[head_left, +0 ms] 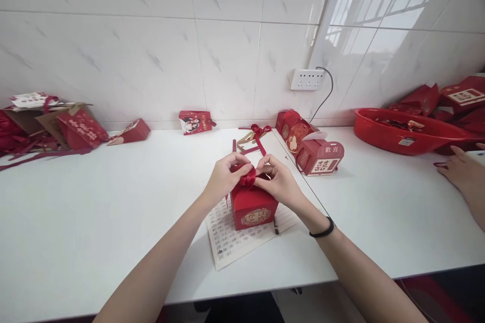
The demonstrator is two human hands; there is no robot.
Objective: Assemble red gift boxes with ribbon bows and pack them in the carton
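While the left hand [223, 179] and right hand [278, 182] pinch the red ribbon [248, 180] on the red box [253, 208], it seems half tied and needs a soft, even pull.

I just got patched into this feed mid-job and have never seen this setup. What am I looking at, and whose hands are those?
No machine here: one camera worn on a person's head looks forward and down, so the two bare arms coming up from the bottom are that person's own. The left hand and right hand both pinch a red ribbon on top of a red box, which stands on a written sheet of paper on the white table. More red boxes lie behind it, and a red basin sits at right. The hand at the far right edge is someone else's.
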